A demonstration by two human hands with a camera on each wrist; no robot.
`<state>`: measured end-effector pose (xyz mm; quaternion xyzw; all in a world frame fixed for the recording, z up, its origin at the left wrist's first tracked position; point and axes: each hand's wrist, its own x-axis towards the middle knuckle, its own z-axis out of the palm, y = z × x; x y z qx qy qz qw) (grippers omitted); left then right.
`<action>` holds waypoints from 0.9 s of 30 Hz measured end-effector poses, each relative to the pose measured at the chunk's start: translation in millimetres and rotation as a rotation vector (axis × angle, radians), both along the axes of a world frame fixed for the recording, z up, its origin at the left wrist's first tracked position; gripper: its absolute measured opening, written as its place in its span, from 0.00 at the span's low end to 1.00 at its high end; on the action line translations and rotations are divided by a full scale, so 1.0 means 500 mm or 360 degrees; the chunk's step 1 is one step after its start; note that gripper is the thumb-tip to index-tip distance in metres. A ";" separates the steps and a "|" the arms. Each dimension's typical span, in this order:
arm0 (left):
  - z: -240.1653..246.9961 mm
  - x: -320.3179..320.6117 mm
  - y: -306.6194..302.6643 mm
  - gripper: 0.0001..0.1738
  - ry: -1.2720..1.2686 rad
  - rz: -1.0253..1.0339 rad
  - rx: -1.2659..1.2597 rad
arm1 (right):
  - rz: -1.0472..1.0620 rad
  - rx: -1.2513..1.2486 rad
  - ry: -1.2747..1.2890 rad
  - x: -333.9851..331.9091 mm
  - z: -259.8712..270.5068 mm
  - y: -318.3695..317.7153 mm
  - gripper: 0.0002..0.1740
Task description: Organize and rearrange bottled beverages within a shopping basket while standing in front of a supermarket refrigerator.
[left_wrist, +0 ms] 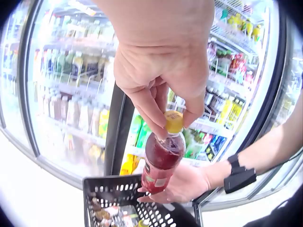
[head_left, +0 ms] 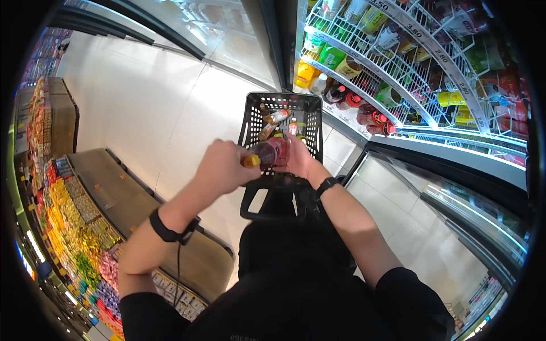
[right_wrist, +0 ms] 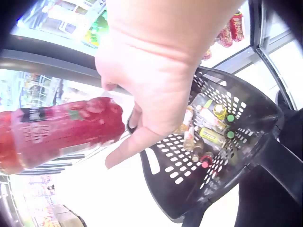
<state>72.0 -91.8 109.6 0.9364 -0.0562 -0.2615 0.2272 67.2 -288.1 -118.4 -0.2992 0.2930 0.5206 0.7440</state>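
A bottle of red drink with a yellow cap (left_wrist: 174, 122) hangs tilted over the black basket (head_left: 248, 116). My left hand (head_left: 223, 167) pinches it at the cap between thumb and fingers, as the left wrist view (left_wrist: 163, 80) also shows. Beside the bottle's lower end is my right hand (head_left: 298, 159), its fingers extended. In the right wrist view a gap shows between the red bottle (right_wrist: 66, 130) and my right hand (right_wrist: 147, 99); in the left wrist view the palm lies behind the bottle's base. Several small bottles (right_wrist: 211, 136) lie in the basket.
An open fridge with shelves of drinks (head_left: 392, 62) stands at the right, its glass door (head_left: 227, 34) ahead of the basket. Snack shelves (head_left: 74, 227) run along the left. Pale tiled floor (head_left: 170, 102) lies between them.
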 end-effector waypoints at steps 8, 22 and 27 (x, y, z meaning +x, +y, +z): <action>0.399 0.018 0.030 0.13 -0.0195 -0.0233 -0.0325 | 0.0073 0.0443 -0.0266 -0.046 0.347 0.001 0.30; 0.646 0.005 -0.133 0.25 -0.0864 -0.0090 -0.1642 | -0.0389 0.1113 -0.1239 -0.127 0.744 -0.084 0.38; 0.712 -0.004 -0.231 0.18 -0.0765 -0.0058 -0.1765 | -0.0556 0.0925 -0.1651 -0.155 0.819 -0.110 0.44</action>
